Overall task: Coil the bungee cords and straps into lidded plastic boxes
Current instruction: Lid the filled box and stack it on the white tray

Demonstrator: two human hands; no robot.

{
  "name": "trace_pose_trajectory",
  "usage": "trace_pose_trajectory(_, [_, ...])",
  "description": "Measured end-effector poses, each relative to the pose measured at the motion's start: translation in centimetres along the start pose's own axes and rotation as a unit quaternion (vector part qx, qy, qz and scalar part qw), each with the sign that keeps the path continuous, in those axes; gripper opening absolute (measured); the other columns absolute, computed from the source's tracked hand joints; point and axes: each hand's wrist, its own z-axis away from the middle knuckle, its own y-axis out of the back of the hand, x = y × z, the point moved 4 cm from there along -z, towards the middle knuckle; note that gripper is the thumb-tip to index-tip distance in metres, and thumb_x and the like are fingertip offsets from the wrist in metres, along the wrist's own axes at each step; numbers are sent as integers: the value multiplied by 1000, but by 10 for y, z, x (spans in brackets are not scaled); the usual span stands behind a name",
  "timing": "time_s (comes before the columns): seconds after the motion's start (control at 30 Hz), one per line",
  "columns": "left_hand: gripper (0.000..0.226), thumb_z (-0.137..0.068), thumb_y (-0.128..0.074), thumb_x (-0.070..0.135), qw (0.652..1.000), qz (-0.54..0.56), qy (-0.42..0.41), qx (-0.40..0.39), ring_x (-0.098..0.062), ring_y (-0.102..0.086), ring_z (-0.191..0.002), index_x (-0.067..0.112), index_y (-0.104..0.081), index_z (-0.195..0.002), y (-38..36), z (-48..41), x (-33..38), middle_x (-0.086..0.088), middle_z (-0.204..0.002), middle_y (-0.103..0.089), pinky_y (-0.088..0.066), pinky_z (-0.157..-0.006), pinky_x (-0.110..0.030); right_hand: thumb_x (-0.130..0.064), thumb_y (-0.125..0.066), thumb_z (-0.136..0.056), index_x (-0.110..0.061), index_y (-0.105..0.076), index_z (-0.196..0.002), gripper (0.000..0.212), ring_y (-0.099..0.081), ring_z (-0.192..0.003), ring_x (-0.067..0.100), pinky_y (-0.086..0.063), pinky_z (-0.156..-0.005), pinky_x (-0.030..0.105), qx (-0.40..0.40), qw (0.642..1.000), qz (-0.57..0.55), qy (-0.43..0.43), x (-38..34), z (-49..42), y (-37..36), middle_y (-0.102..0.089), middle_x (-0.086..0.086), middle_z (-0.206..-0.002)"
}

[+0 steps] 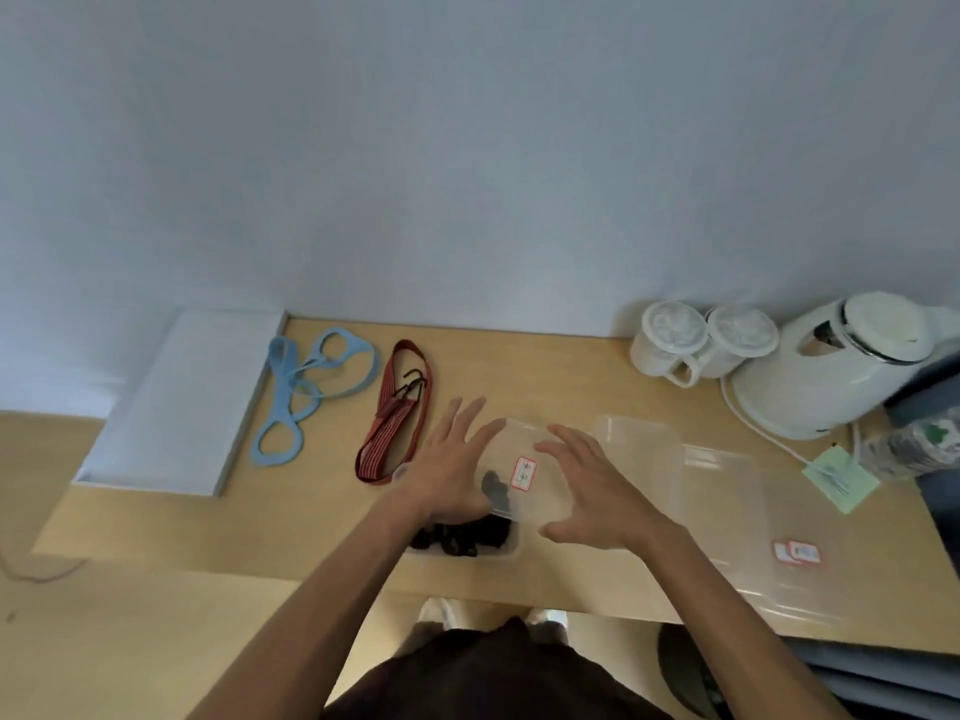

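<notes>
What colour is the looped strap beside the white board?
The looped strap is light blue; the head view shows it.

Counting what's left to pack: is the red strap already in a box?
No, the red strap lies loose on the table, left of the box.
</notes>
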Motion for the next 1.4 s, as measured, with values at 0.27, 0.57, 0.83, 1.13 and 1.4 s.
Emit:
trace_pose_trajectory(0.27, [111, -71, -76, 36, 996, -71, 0, -50, -21, 23, -144, 30, 0, -151, -4, 45, -65, 3, -158, 20, -13, -119, -41, -38, -74, -66, -24, -28, -142, 90, -3, -142, 11, -15, -110, 20, -37, 998, 34, 44, -51, -21, -33, -9, -4, -155])
trace_pose_trajectory(0.57, [107, -68, -73, 44, 993, -106, -42, -36, -32, 4, -144, 25, -6, -149, -22, 61, -75, -7, -157, -2, -17, -119, -43, -41, -74, -67, -24, -21, -146, 97, 3, -144, 14, -9, -111, 21, -51, 994, 98, 25, -59, -10, -55, 0, -3, -158])
trace_pose_trajectory(0.83, [108, -73, -72, 46, 992, -107, -55, -41, -30, 4, -146, 23, -1, -151, -29, 58, -74, -6, -157, 0, -12, -119, -40, -43, -76, -71, -24, -13, -149, 102, 9, -146, 14, -7, -115, 25, -52, 990, 134, -14, -56, -7, -67, 8, -5, -159])
trace_pose_trajectory(1.13, [111, -69, -75, 52, 996, -73, -21, -57, -30, 4, -146, 20, -4, -149, -42, 51, -85, -5, -157, 0, -16, -120, -43, -41, -76, -73, -24, -10, -150, 103, 13, -146, 14, -16, -116, 29, -91, 987, 135, -5, -52, -21, -66, 14, -6, -159])
trace_pose_trajectory(1.4, [112, -66, -78, 51, 995, -80, -17, -58, -28, -3, -145, 21, -7, -148, -41, 44, -84, -4, -156, -5, -21, -118, -41, -43, -74, -76, -27, -4, -151, 104, 17, -145, 14, -9, -118, 32, -107, 984, 143, -5, -42, -22, -70, 20, -6, -157])
